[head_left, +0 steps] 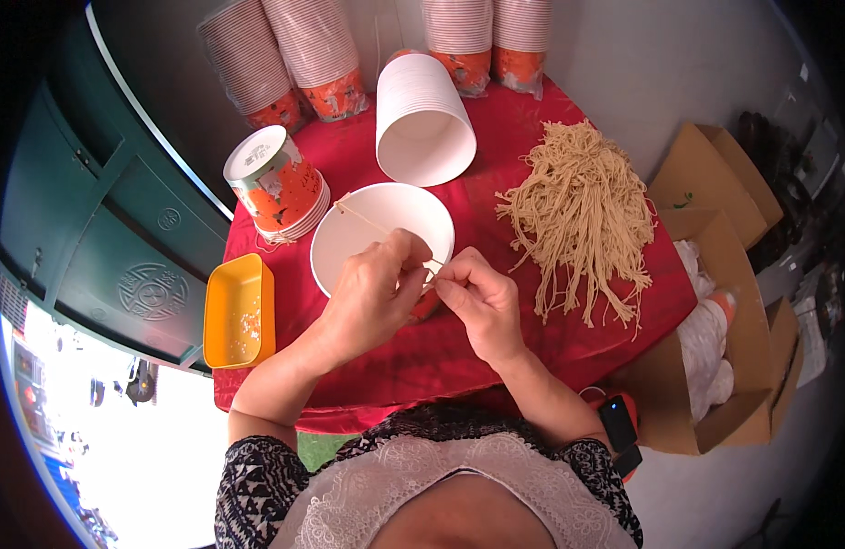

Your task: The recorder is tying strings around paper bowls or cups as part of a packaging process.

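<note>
An open paper bucket [335, 245], white inside with some orange-red showing outside, stands in front of me on the red tablecloth. A thin beige cord [372, 221] stretches across its mouth from the far left rim to my fingers. My left hand [377, 288] is over the bucket's near side, thumb and fingers closed on the cord. Beside it, my right hand [482, 302] pinches the cord's end at the near right rim. Exactly how the cord passes through the rim is hidden by my fingers. A heap of beige cords [583, 220] lies to the right.
Nested white buckets [422, 119] lie on their side behind. Upturned orange buckets [278, 188] stand at left, above a yellow tray [267, 311] with small pale bits. Wrapped bucket stacks [317, 55] line the wall. An open cardboard box [747, 339] stands right of the table.
</note>
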Motion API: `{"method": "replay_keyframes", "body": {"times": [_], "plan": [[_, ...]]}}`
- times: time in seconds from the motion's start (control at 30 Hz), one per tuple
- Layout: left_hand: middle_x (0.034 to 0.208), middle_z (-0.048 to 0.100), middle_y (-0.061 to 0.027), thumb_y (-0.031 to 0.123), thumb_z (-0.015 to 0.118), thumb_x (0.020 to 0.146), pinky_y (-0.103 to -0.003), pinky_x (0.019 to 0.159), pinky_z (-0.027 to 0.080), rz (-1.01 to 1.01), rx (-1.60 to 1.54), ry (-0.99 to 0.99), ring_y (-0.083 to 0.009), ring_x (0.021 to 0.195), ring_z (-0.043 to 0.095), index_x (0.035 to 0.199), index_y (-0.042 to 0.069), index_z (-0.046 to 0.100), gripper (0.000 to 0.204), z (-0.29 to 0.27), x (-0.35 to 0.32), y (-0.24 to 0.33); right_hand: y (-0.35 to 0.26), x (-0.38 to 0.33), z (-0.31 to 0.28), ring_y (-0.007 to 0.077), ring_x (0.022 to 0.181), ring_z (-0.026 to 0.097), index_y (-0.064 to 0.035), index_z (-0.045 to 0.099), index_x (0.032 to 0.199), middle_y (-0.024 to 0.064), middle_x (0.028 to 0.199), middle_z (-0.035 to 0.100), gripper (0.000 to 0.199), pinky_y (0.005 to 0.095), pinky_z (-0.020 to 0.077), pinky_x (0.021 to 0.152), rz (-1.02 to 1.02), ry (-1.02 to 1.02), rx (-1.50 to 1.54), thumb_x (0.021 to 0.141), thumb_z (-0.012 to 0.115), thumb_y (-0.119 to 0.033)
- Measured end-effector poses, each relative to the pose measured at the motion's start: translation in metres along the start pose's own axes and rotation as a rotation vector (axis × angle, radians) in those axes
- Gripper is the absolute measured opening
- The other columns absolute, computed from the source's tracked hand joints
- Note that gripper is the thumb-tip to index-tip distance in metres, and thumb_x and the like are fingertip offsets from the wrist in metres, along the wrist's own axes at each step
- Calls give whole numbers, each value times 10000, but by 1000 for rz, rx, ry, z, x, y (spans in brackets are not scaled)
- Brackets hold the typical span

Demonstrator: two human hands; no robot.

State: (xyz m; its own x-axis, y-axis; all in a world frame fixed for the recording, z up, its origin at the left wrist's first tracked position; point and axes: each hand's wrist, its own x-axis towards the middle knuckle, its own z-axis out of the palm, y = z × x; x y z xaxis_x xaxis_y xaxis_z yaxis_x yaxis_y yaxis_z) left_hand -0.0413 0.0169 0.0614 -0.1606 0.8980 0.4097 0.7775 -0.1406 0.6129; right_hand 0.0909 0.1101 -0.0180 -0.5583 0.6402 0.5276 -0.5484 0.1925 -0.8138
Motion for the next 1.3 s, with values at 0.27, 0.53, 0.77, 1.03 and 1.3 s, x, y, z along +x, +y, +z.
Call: {"method": "replay_keyframes", "body": {"times": [0.27, 0.53, 0.77, 1.03, 1.3], "plan": [[798, 644, -73, -33, 659, 807, -435, 989, 429, 172, 112, 11, -259, 736, 653, 905, 27, 606, 127, -6, -7, 3, 12, -6, 4, 35, 739, 470, 7, 644, 900, -24, 849, 529, 87, 193, 397, 646, 130, 69, 202, 937, 646, -72], [741, 638, -90, 19, 703, 789, -515, 1025, 389, 176, 148, 52, -292, 734, 653, 869, 46, 580, 150, 4, -10, -3, 12, -5, 7, 32, 731, 474, 10, 635, 904, -20, 857, 518, 79, 199, 415, 629, 85, 71, 136, 943, 635, -58], [716, 616, -72, 1, 686, 790, -515, 1029, 387, 165, 115, 48, -278, 711, 639, 820, 65, 594, 116, 2, -8, 3, 7, 4, -5, 62, 716, 497, 2, 634, 916, 11, 861, 518, 44, 213, 422, 621, -74, 46, -136, 895, 668, -16], [699, 586, -75, -22, 652, 795, -512, 1025, 394, 158, 107, 11, -289, 704, 629, 816, 52, 576, 108, -1, -9, 1, -1, 19, -19, 199, 818, 466, -11, 572, 875, 60, 881, 475, 127, 303, 421, 706, -245, 30, -471, 863, 690, -56], [738, 569, -92, -56, 613, 791, -556, 1055, 351, 170, 100, -53, -311, 752, 624, 815, 46, 553, 120, -4, -9, 3, 1, 22, -17, 207, 786, 446, -10, 485, 867, 83, 882, 434, 150, 315, 420, 689, -275, 90, -574, 916, 622, -48]]}}
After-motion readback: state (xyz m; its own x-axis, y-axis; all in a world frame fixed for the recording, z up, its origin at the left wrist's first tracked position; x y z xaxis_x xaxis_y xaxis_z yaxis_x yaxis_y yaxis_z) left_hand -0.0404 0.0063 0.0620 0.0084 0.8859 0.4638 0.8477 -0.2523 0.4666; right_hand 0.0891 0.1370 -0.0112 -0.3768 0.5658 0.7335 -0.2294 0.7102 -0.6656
